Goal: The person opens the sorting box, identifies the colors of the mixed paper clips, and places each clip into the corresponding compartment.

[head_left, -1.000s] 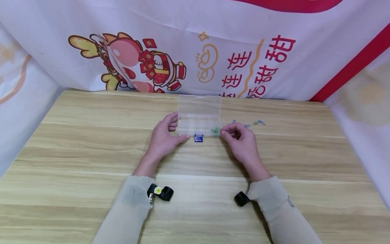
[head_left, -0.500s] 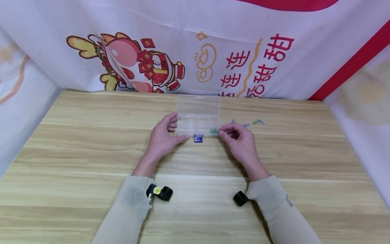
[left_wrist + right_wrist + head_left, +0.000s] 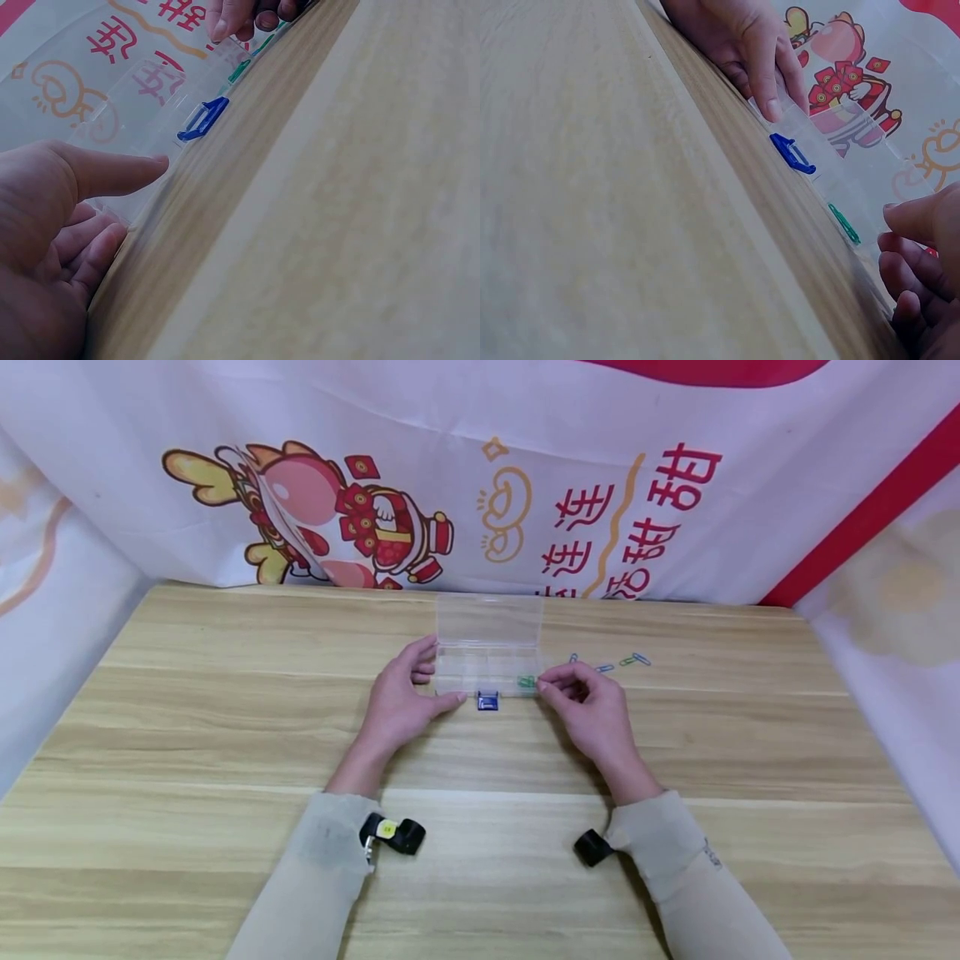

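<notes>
Head view, green paperclips [image 3: 526,682], number unclear

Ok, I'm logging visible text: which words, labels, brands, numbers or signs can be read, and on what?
"活甜甜": red, on the backdrop.
"连连": red, also backdrop; a third character cut off.
Yellow sticker on left wrist device: too small to read.
Print on right sleeve: too blurred.

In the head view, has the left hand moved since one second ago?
No. Judged against the table's far edge, the left hand shows no visible shift in any direction.
</notes>
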A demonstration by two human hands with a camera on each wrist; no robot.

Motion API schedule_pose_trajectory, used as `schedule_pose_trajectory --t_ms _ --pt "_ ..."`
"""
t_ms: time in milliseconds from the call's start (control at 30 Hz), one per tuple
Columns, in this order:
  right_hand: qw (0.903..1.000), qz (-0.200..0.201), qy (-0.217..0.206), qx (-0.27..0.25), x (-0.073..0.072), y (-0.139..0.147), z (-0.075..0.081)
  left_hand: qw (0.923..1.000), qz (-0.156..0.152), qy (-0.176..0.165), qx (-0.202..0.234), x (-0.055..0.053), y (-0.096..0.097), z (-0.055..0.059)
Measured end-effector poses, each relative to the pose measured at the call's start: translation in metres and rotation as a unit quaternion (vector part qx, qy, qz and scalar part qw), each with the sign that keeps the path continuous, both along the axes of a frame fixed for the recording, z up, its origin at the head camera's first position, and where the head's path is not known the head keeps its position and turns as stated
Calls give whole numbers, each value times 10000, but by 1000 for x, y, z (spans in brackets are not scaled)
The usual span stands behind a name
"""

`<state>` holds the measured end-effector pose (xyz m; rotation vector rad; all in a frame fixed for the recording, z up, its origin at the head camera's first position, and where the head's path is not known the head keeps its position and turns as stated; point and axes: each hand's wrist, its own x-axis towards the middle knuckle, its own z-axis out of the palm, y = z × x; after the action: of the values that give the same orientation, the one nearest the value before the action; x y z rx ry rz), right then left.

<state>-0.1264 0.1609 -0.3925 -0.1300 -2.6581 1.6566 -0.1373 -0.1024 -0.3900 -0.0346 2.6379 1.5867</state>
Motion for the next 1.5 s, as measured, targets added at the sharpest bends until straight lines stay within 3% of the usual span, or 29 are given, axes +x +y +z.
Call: schedule_pose_trajectory --t_ms 167,367,600,733,800,967,1100,1333,1500 --pt "9982 -312 408 -324 0 8 -1 10000 4 7 22 0 0 -1" --pt "9859 -1065 939 -887 -5 35 -1 10000 1 15 7 0 1 -2" --pt "9649 -2095 870 -1323 -12 72 1 10000 -6 18 -3 0 0 -1" --pt "9571 -2327 616 -1614 -13 82 1 10000 -19 13 21 0 0 -2" --pt "9615 -2261 427 -1501 -13 81 3 10000 -23 11 24 1 0 -2" --pt "9834 -1753 4 -460 -12 78 2 10000 -12 -18 -10 0 0 -1" --pt "9907 -1335 -150 228 -11 79 1 10000 -7 -34 -53 0 1 0" --pt "9906 -642 -21 1209 -10 77 0 10000 -4 -51 -31 0 1 1" --pt "9866 -522 125 1538 -12 76 -3 10000 -10 -33 1 1 1 2"
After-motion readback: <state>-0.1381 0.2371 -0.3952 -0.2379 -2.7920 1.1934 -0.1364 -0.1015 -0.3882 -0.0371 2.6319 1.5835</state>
